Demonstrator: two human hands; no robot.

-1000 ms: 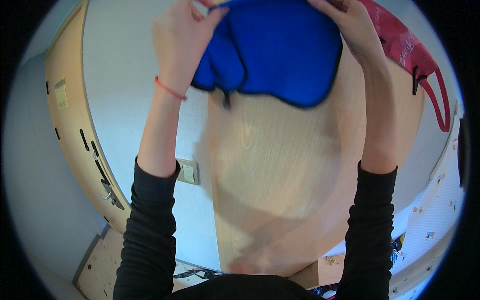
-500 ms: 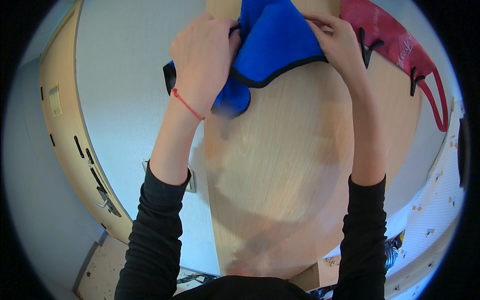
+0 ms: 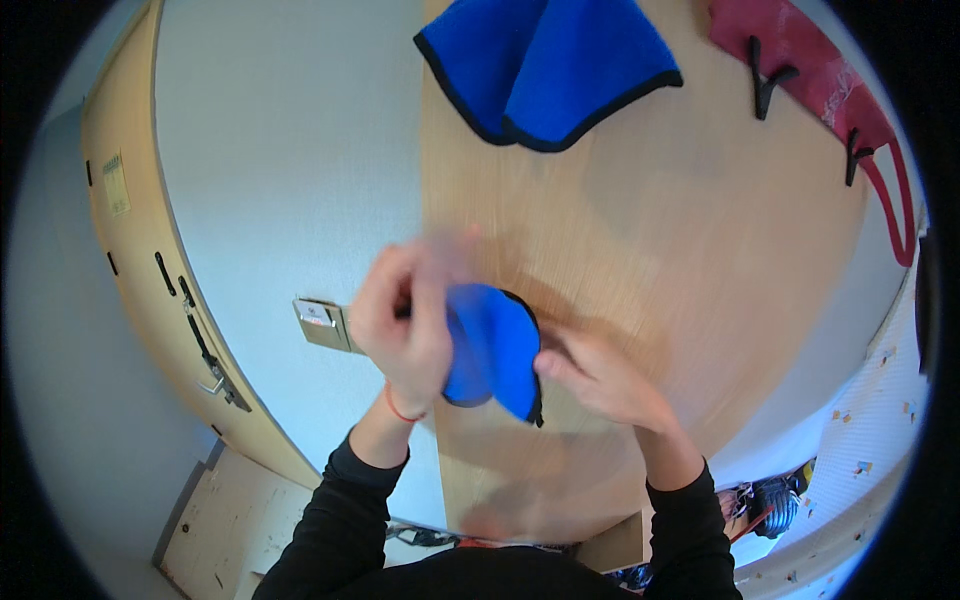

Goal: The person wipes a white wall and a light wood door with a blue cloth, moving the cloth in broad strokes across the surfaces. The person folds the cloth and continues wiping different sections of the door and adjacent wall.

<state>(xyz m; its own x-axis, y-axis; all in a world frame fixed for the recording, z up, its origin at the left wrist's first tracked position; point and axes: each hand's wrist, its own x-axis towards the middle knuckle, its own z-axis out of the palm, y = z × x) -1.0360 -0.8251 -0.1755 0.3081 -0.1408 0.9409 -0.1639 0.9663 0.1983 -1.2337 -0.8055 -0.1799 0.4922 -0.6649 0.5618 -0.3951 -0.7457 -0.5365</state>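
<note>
A small blue cloth piece with black edging point(image 3: 505, 345) is between my hands over the wooden surface, partly blurred. My left hand point(image 3: 405, 320) is at its left side with fingers curled in against it, smeared by motion. At its right edge, my right hand point(image 3: 605, 375) pinches the black trim, the thumb on top and the fingers behind. Farther away lies a larger blue cloth with black edging point(image 3: 590, 75), folded down its middle and cut off by the top of the view. Neither hand touches that larger piece.
At the far right is a red fabric bag point(image 3: 815, 85) with a strap and two black clips point(image 3: 765, 85). A beige card holder point(image 3: 325, 325) is left of my left hand. A wooden door point(image 3: 150, 250) stands at the left; a dark bundle point(image 3: 775, 505) lies lower right.
Both hands have left the larger blue cloth, which now lies spread at the far side. They have come nearer to me with the smaller blue piece.
</note>
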